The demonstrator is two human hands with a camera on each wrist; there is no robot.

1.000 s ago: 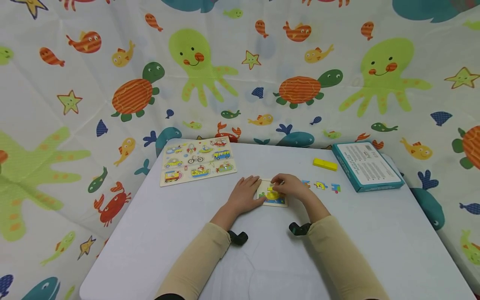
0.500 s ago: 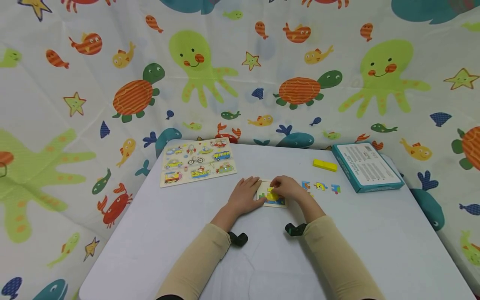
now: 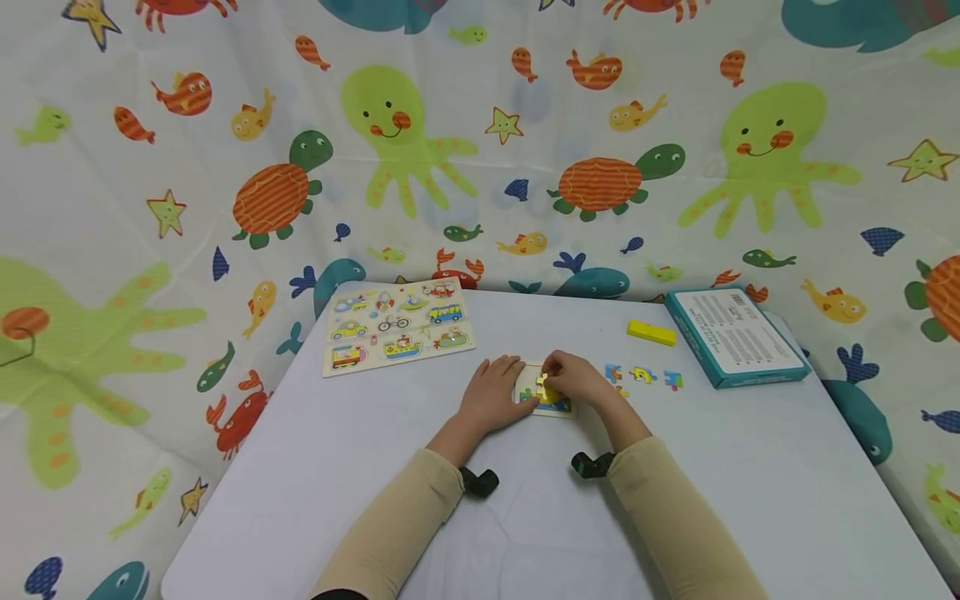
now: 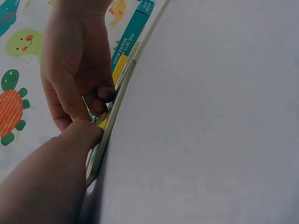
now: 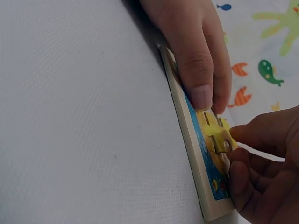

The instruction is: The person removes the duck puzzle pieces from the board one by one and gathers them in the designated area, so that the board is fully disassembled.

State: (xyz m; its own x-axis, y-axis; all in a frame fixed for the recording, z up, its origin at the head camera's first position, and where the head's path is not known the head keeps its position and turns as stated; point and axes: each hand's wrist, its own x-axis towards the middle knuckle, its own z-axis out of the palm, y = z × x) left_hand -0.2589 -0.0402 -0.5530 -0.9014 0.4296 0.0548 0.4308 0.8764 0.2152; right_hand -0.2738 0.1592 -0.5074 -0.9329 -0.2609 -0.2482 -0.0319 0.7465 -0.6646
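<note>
A small wooden jigsaw tray with a blue and yellow picture lies on the white table between the hands. My left hand rests at its left side, fingers extended, with the thumb pressing on the picture. Over the right part of the tray, my right hand pinches a yellow puzzle piece between thumb and fingertips, low among the other yellow pieces. In the left wrist view the right fingers come down close by the left thumb, and most of the picture is hidden.
Several loose puzzle pieces lie just right of the right hand. Behind them are a yellow block and a teal box. A larger wooden board with vehicle pictures lies back left. A sea-animal cloth hangs behind the table.
My right hand has shifted slightly left over the tray, its fingertips staying at the yellow pieces. The left hand keeps its place on the tray. The head view has turned slightly.
</note>
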